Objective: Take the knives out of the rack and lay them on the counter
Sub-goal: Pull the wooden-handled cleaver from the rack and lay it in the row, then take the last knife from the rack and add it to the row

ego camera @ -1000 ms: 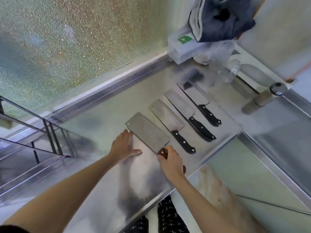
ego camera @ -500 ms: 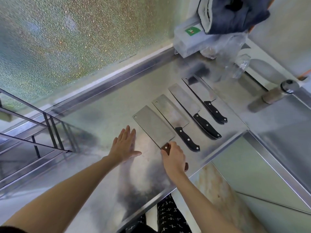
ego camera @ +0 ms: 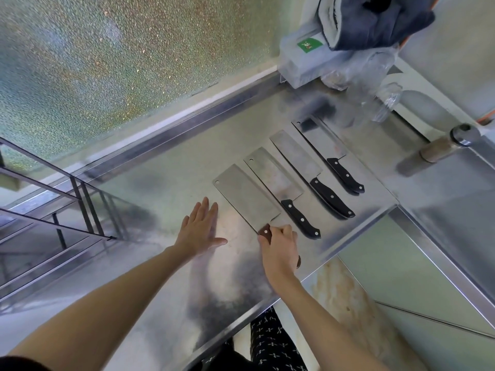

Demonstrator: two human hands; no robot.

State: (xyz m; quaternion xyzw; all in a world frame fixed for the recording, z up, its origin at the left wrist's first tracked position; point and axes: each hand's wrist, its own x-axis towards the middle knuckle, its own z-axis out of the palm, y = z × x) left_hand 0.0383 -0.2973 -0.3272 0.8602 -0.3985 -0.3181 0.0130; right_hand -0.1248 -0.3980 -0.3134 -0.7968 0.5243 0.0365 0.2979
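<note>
No readable text, brand or number anywhere in view. Only sign: a small green label [ego camera: 309, 45] on top of a pale translucent box [ego camera: 300, 68] at the back of the steel counter [ego camera: 160, 183]. Label carries a small white figure or logo, too small and blurred to make out; no letters legible on it. Knife blades show no readable stamps or markings.
</note>
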